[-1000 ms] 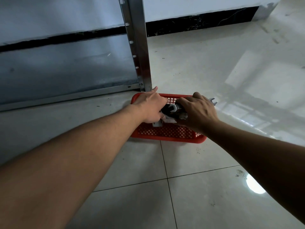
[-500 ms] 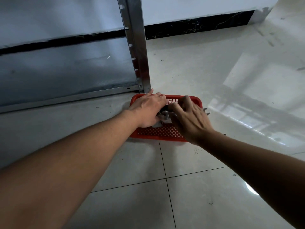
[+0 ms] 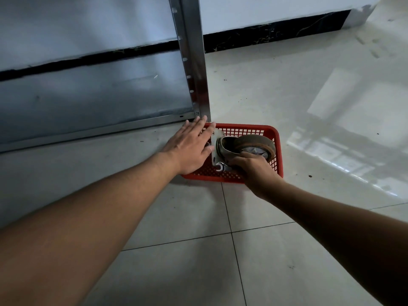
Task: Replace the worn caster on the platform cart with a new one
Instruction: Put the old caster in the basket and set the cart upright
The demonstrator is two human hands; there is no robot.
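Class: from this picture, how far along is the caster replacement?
Done: cart stands tipped up, no caster on its visible corner. In hand: right hand grips a caster in the red basket, left hand open beside it. Left: bolting one on; wrench lies in basket.

A red mesh basket (image 3: 249, 127) sits on pale floor tiles (image 3: 176, 272), a black baseboard (image 3: 276, 34) lining the white wall (image 3: 265, 9).

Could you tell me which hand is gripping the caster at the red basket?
The right hand: its fingers curl round the caster at its brown wheel. The left hand is flat, fingers straight, over the left end of the basket.
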